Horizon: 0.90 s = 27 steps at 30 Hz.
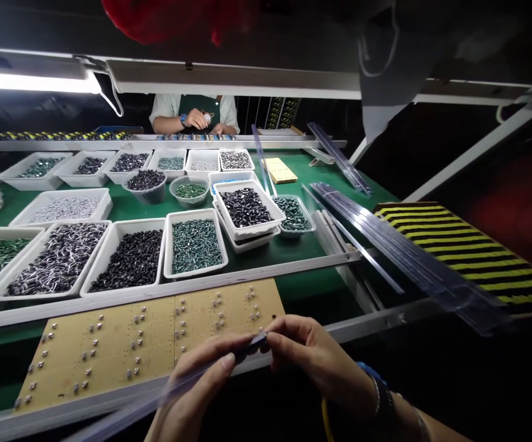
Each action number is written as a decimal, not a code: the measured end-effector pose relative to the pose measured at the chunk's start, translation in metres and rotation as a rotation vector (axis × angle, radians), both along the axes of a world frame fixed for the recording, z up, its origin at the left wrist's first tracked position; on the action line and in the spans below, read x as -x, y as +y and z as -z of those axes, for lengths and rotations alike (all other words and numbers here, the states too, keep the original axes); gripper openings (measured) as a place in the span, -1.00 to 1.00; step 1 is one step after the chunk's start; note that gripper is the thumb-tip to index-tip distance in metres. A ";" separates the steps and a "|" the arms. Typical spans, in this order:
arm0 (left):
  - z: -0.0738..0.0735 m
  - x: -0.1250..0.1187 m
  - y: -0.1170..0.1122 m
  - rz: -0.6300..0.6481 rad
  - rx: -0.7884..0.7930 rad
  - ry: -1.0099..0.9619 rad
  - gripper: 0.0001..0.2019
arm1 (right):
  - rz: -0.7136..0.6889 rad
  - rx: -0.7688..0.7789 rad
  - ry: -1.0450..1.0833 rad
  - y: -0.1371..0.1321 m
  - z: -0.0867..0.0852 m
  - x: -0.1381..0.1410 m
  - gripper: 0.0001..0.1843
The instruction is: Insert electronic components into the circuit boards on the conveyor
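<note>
My left hand [196, 383] is closed around a long clear plastic tube [128, 417], which slants down to the lower left. At the tube's upper end, between my two hands, a small dark piece [257, 339] shows. The fingertips of my right hand [309, 353] are pinched together right at that end; what they grip is too small to make out. Just beyond my hands lies a tan circuit board panel [155, 344] with rows of small metal and grey parts standing on it, its near edge along a metal rail [86, 408].
White trays of small components [196, 242] stand in rows on the green bench [303, 252]. A bundle of clear tubes [386, 245] lies right, beside a yellow-black striped board [464, 245]. Small yellow boards [279, 170] sit farther back. Across the bench a person [195, 113] handles small parts.
</note>
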<state>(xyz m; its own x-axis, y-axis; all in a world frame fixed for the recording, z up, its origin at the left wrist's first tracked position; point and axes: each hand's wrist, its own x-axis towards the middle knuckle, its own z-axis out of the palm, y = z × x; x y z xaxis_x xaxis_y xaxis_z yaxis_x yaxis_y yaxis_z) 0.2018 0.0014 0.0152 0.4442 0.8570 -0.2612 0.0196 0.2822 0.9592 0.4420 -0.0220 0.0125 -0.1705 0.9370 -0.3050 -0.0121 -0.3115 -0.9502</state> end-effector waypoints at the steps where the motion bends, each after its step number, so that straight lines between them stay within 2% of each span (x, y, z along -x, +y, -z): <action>1: 0.005 0.000 -0.004 -0.025 0.016 -0.005 -0.69 | 0.002 -0.064 -0.101 0.002 -0.002 -0.004 -0.68; 3: 0.010 -0.002 -0.008 -0.082 0.024 0.024 -0.68 | 0.049 -0.298 -0.374 0.008 -0.002 -0.014 -0.76; 6: 0.007 -0.006 -0.009 -0.130 0.034 0.062 -0.69 | 0.090 -0.707 -0.757 0.022 0.006 -0.032 -0.84; 9: 0.003 -0.007 -0.008 -0.126 0.002 0.082 -0.70 | 0.007 -0.906 -0.946 0.033 0.016 -0.044 -0.78; 12: 0.003 -0.007 -0.008 -0.125 -0.021 0.102 -0.71 | -0.059 -0.981 -1.022 0.038 0.017 -0.045 -0.77; 19: 0.006 -0.004 -0.007 -0.110 -0.009 0.112 -0.68 | -0.208 -1.090 -1.232 0.037 0.006 -0.039 -0.67; 27: 0.008 -0.003 -0.005 -0.065 -0.019 0.099 -0.66 | -0.198 -1.064 -1.230 0.035 0.011 -0.039 -0.67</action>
